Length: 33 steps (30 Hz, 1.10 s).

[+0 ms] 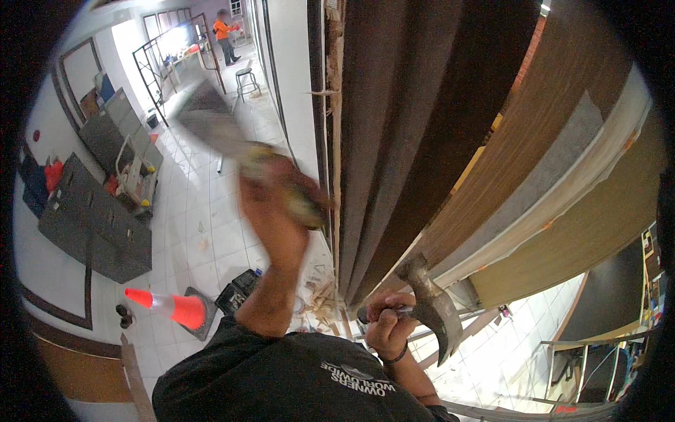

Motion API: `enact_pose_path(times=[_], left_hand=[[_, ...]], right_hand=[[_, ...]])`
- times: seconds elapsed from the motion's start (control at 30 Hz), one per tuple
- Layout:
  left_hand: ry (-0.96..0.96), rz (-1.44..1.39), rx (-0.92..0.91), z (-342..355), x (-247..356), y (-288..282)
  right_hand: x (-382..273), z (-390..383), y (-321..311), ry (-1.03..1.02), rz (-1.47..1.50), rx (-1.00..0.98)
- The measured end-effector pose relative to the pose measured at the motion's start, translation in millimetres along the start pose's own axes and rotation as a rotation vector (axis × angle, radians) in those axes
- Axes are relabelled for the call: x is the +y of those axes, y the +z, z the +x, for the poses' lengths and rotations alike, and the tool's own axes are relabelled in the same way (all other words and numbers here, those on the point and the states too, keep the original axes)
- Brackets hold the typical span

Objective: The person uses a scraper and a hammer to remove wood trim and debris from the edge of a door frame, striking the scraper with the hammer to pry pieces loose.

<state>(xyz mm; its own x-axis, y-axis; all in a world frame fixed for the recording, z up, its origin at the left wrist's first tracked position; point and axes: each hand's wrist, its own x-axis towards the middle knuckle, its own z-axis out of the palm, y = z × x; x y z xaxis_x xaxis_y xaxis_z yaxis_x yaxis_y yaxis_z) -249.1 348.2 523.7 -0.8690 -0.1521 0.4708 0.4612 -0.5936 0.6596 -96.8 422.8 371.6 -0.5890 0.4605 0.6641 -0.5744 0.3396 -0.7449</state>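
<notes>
My left hand (271, 211) is raised in front of a doorway edge, its fingers closed on the handle of a blurred hand tool (211, 119). This tool has a wide grey blade angled up to the left and a red-and-yellowish handle; motion smears its exact kind. Lower down, my right hand (389, 327) grips a claw hammer (437, 306) close to its worn metal head, with the claw hanging downward. Beside both hands stands a tall dark brown wood panel (422, 105). Its neighbouring frame edge (334, 126) is splintered, showing pale wood.
Wood scraps (320, 302) litter the tiled floor. An orange traffic cone (169, 307) and a black case (238, 290) lie at the left, near grey cabinets (98, 225). A metal ladder (590, 366) is at lower right. Far off, a person in orange (223, 32) stands near a stool (246, 81).
</notes>
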Motion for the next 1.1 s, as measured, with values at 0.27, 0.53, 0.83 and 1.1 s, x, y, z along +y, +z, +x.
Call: enact_pose_path(times=[0.27,0.53,0.83,1.1], left_hand=[[-0.181,-0.108,-0.158,43.1,-2.9,-21.6],[0.072,0.508,-0.257,73.3,-29.6,10.2],[0.471,0.719,-0.364,101.4,-42.3,14.7],[0.244,0.45,0.01,138.9,32.6,-32.8]], right_hand=[[1.9,5.1,-0.1,-0.023,0.117,0.044],[-16.3,10.5,4.6,0.03,0.248,0.027],[-16.1,10.4,0.1,0.081,0.243,0.035],[-18.2,17.7,3.5,0.084,0.245,0.05]])
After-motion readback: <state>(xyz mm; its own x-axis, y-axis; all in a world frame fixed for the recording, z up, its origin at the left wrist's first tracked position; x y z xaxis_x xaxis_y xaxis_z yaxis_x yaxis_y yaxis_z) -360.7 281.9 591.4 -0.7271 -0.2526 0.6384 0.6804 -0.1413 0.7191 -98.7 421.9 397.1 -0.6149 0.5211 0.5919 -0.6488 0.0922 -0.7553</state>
